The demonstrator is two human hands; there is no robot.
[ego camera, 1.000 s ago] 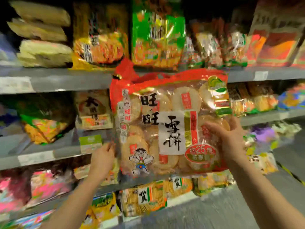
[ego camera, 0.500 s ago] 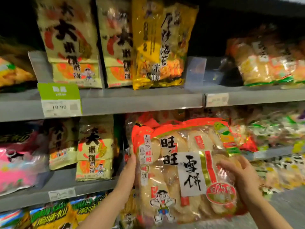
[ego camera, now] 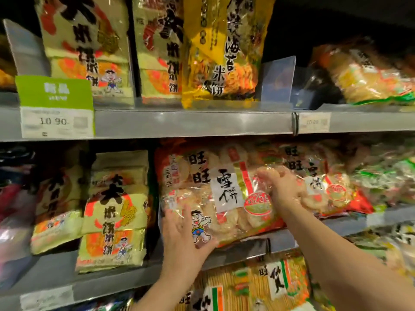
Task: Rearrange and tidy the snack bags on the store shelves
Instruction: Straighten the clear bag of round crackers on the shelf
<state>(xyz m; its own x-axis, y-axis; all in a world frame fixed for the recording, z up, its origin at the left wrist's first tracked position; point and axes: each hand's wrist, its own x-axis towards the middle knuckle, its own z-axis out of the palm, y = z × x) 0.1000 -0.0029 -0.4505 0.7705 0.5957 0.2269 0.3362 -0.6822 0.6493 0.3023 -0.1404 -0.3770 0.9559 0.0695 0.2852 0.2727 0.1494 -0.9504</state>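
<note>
A large red-and-clear rice cracker bag (ego camera: 202, 176) leans upright on the middle shelf (ego camera: 283, 242), directly under the upper shelf. My left hand (ego camera: 184, 234) lies flat with spread fingers against the bag's lower left, its thumb under the bottom edge. My right hand (ego camera: 283, 187) has curled fingers on the bag's right side, where it meets a second bag of the same kind (ego camera: 318, 176). The right hand is blurred.
Pale yellow rice cracker bags (ego camera: 114, 212) stand left of the red bag. The upper shelf (ego camera: 190, 123) holds more yellow bags (ego camera: 222, 52), a clear divider (ego camera: 278, 79) and a green price tag (ego camera: 56, 106). Striped bags (ego camera: 258, 286) fill the shelf below.
The red bag went from being held in the air to resting in the middle shelf. My left hand moved from its left edge to its lower front; the view moved closer.
</note>
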